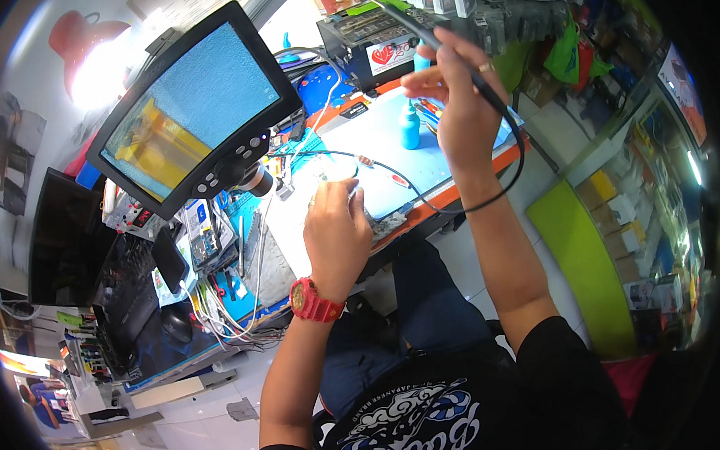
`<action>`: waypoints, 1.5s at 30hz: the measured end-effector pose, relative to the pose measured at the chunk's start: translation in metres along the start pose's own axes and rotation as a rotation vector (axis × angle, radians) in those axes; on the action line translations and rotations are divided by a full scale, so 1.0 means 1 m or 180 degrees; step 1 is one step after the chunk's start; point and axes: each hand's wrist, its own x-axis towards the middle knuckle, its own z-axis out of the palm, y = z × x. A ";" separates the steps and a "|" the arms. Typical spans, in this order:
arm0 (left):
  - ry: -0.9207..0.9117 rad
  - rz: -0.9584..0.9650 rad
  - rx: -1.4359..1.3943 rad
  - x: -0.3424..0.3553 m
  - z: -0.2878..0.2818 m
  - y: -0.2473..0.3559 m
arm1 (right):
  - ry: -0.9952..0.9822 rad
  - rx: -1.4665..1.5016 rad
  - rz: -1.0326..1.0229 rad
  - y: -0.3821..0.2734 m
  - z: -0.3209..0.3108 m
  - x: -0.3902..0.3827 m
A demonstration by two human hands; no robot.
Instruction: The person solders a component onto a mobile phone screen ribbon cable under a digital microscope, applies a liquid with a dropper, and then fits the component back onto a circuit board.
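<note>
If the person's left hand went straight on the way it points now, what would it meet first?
The left hand would probably meet the black cable crossing ahead of it first. Glare washes out the spot in between, and depth is unclear, so it might pass above.

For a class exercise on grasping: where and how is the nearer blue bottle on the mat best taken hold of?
I'd probably grip the blue bottle around its body, below the narrower top, coming from the near side: it stands upright, and slender tools lie close on its right.
</note>
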 end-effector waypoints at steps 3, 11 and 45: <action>-0.0023 0.0340 0.0320 -0.008 0.004 -0.009 | -0.0010 -0.0494 -0.0148 0.007 -0.010 -0.026; -0.0090 0.0424 0.0282 -0.021 -0.010 0.011 | -0.0644 -0.0984 0.0091 0.036 -0.006 -0.081; -0.0199 0.0750 0.0993 -0.088 -0.057 -0.090 | -0.1686 -0.2176 -0.0849 0.289 0.082 0.001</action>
